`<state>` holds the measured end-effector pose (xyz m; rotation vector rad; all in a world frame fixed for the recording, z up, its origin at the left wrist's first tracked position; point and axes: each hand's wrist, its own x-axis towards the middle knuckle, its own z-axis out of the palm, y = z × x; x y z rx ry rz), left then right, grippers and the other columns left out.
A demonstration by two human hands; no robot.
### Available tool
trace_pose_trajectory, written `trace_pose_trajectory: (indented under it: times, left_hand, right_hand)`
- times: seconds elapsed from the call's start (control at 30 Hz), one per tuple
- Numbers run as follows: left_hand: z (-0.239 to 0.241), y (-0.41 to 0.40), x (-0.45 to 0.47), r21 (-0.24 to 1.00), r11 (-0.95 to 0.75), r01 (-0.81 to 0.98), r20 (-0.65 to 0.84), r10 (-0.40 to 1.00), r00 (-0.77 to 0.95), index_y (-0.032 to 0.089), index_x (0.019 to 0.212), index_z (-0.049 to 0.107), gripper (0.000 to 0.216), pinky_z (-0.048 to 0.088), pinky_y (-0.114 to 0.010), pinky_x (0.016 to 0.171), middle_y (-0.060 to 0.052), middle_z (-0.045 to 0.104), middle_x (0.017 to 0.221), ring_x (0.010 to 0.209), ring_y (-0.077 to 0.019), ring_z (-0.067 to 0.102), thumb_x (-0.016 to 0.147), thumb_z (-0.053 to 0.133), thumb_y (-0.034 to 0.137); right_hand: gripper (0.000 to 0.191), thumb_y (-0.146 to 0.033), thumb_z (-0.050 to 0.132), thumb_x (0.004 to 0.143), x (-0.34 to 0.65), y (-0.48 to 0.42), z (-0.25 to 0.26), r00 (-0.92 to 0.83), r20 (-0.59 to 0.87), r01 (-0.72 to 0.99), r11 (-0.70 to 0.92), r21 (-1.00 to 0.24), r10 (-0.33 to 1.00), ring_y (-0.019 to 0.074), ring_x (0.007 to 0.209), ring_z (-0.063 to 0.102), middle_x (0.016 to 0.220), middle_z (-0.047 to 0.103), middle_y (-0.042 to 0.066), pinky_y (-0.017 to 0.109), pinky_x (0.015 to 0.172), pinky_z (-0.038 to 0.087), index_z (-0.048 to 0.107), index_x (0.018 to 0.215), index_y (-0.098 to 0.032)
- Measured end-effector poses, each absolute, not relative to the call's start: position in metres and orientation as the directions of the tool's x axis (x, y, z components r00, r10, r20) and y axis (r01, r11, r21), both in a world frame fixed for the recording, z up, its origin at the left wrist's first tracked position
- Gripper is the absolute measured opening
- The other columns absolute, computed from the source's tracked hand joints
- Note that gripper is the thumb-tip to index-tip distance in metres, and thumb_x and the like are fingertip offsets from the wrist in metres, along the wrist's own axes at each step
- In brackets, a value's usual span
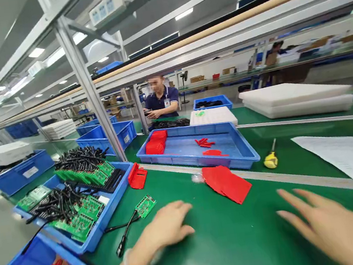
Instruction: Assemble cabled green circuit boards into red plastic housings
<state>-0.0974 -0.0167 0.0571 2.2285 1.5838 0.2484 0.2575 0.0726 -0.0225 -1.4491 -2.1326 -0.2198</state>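
Green-topped bench point(226, 244) bears: shallow blue plastic tray point(184, 142), overlapping flat red pieces point(225, 183), yellow-handled screwdriver point(271, 160), white paper sheet point(342, 158), rectangular green circuit board point(145, 206) with black cables point(123, 242).

Not a word, number or brand can be read. The white label point(30, 172) on the far-left blue bin point(8, 183), the second label point(126, 138) on the blue bin point(95, 147) behind the metal post point(83, 71), and the badge point(167, 103) on a co-worker's dark shirt point(172, 94) are too small. Any print on the white sheet point(342, 158) or green circuit board point(145, 205) is likewise illegible.
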Motion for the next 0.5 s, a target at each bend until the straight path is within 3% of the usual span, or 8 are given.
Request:
trace_pose_trajectory:
  times: [0.03, 0.13, 0.27, 0.4, 0.5]
  left_hand:
    - [0.055, -0.022, -0.113, 0.347, -0.174, 0.922, -0.060, 0.976, 0.207, 0.021, 0.133, 0.043, 0.059, 0.035, -0.039, 0.101, -0.013, 0.049, 0.133, 0.121, -0.0282, 0.046, 0.077, 0.060, 0.030]
    - [0.038, -0.040, -0.158, 0.185, 0.141, 0.973, -0.034, 0.990, -0.137, 0.015, 0.138, 0.035, 0.068, 0.034, -0.042, 0.101, -0.020, 0.044, 0.136, 0.126, -0.0321, 0.040, 0.074, 0.061, 0.020]
    - [0.016, -0.052, -0.190, 0.152, 0.343, 0.927, -0.014, 0.939, -0.345, 0.013, 0.134, 0.041, 0.062, 0.043, -0.043, 0.084, -0.021, 0.062, 0.105, 0.099, -0.0339, 0.059, 0.074, 0.051, 0.007]
    - [0.017, -0.048, -0.175, 0.325, 0.218, 0.920, 0.075, 0.964, -0.255, 0.021, 0.113, 0.061, 0.044, 0.045, -0.039, 0.076, -0.012, 0.065, 0.089, 0.082, -0.0285, 0.063, 0.071, 0.052, 0.010]
    - [0.026, -0.037, -0.139, 0.654, 0.048, 0.755, 0.063, 0.991, -0.118, 0.021, 0.107, 0.063, 0.036, 0.046, -0.031, 0.066, -0.006, 0.063, 0.082, 0.065, -0.0191, 0.062, 0.072, 0.056, 0.019]
  right_hand:
    - [0.050, -0.047, 0.046, 0.082, 0.229, 0.064, -0.017, -0.376, 0.458, 0.851, 0.496, -0.173, 0.805, 0.0393, 0.097, 0.057, 0.116, 0.057, 0.024, 0.054, 0.080, 0.045, 0.062, 0.116, -0.013]
    - [0.044, -0.042, 0.043, 0.087, 0.156, 0.030, -0.010, -0.563, 0.269, 0.671, 0.622, -0.403, 0.782, 0.0291, 0.111, 0.054, 0.124, 0.056, 0.013, 0.044, 0.092, 0.045, 0.058, 0.123, -0.022]
    - [0.038, -0.039, 0.047, 0.087, 0.111, -0.002, -0.024, -0.681, 0.167, 0.405, 0.557, -0.725, 0.713, 0.0262, 0.112, 0.054, 0.125, 0.056, 0.009, 0.041, 0.095, 0.043, 0.058, 0.122, -0.027]
    - [0.036, -0.040, 0.059, 0.081, 0.103, -0.012, -0.035, -0.724, 0.116, 0.169, 0.339, -0.926, 0.680, 0.0278, 0.098, 0.060, 0.113, 0.062, 0.011, 0.043, 0.086, 0.047, 0.063, 0.115, -0.028]
    - [0.053, -0.046, 0.067, 0.076, 0.105, -0.012, -0.036, -0.732, 0.035, -0.050, -0.002, -0.999, 0.680, 0.0276, 0.108, 0.056, 0.120, 0.059, 0.013, 0.044, 0.093, 0.042, 0.055, 0.124, -0.028]
